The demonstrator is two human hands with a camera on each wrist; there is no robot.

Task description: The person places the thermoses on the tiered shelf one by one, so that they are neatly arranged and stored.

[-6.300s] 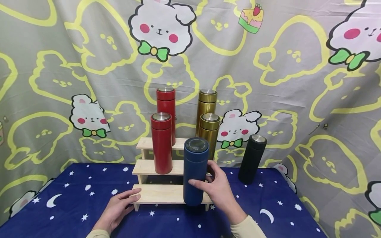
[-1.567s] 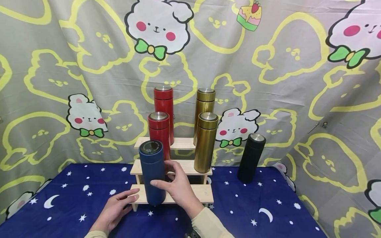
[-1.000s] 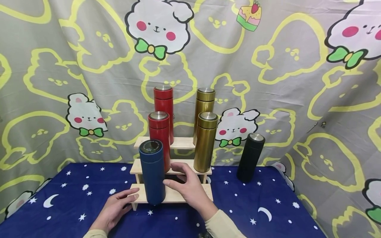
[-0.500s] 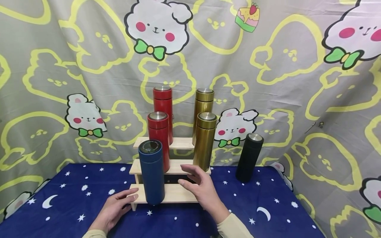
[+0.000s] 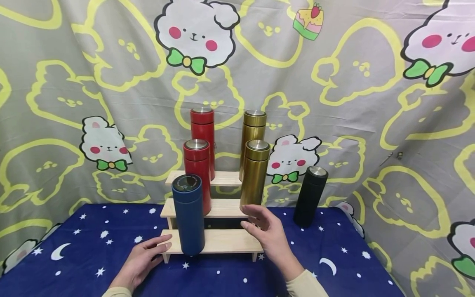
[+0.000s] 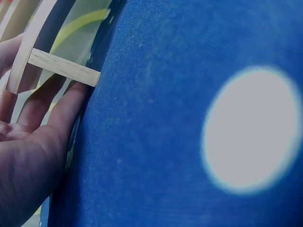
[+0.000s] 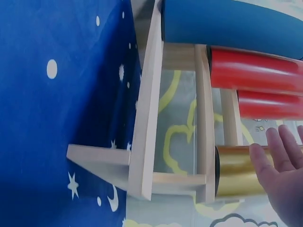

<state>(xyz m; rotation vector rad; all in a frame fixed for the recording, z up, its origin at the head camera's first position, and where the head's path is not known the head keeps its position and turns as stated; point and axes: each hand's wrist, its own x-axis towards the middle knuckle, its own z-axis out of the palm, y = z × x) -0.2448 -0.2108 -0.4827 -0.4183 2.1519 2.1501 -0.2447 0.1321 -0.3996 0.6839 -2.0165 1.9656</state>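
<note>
A blue vacuum flask (image 5: 188, 218) stands upright on the left part of the lowest step of a wooden three-step stand (image 5: 230, 241). My left hand (image 5: 142, 255) grips the left end of that step; in the left wrist view its fingers reach in by the stand's leg (image 6: 64, 67). Loosely curved and holding nothing, my right hand (image 5: 269, 235) hovers by the step's right end. Behind it, a gold flask (image 5: 256, 177) stands on the middle step beside a red flask (image 5: 198, 169).
On the top step stand another red flask (image 5: 203, 128) and another gold flask (image 5: 254, 123). A black flask (image 5: 311, 197) is on the blue star-patterned cloth (image 5: 92, 247), right of the stand. A patterned curtain (image 5: 148, 95) hangs behind.
The blue flask was shifted from right to left along the lowest step in my right hand. That hand then let go and drew away to the right. My left hand stayed at the stand.
</note>
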